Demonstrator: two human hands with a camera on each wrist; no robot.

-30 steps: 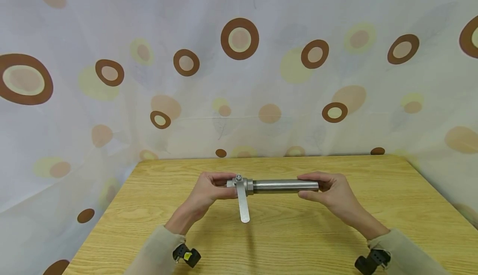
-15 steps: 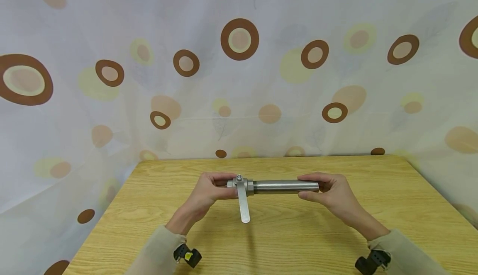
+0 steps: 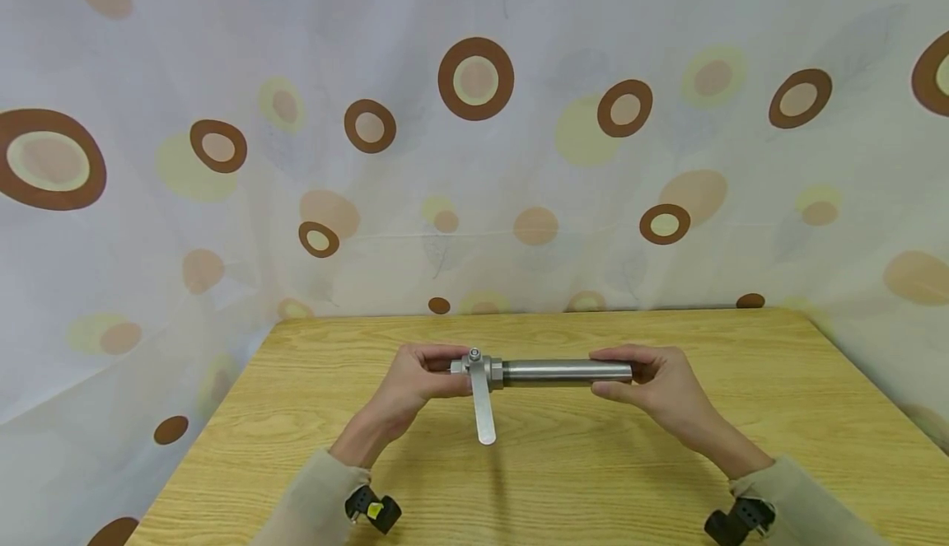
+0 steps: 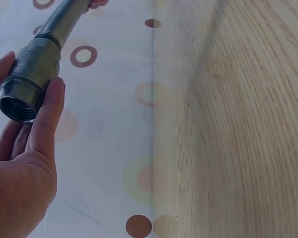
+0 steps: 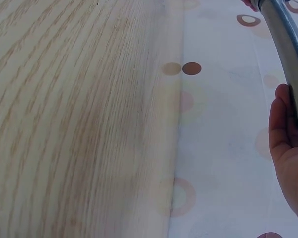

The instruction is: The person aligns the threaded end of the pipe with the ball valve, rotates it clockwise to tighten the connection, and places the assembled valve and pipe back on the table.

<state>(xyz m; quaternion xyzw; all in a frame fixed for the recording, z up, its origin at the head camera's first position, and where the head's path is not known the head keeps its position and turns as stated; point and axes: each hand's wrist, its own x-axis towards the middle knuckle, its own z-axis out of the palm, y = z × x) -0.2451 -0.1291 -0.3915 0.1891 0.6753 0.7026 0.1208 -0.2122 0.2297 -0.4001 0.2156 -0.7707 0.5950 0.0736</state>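
Note:
A steel ball valve (image 3: 485, 371) is joined end to end with a straight steel pipe (image 3: 556, 371), and the two are held level above the table. My left hand (image 3: 411, 381) grips the valve body between thumb and fingers. From the valve's top stud, its flat lever handle (image 3: 483, 414) points down toward me. Threads show inside the valve's open end (image 4: 21, 106) in the left wrist view. At the pipe's other end, my right hand (image 3: 663, 381) pinches it between thumb and fingers. The valve's far side is hidden.
A wood-grain table (image 3: 593, 480) lies beneath both hands. Behind it and at the sides hangs a pale curtain (image 3: 474, 167) with brown and yellow round patterns. A small dark wrist camera (image 3: 381, 513) is strapped to the left sleeve, and another (image 3: 730, 524) to the right.

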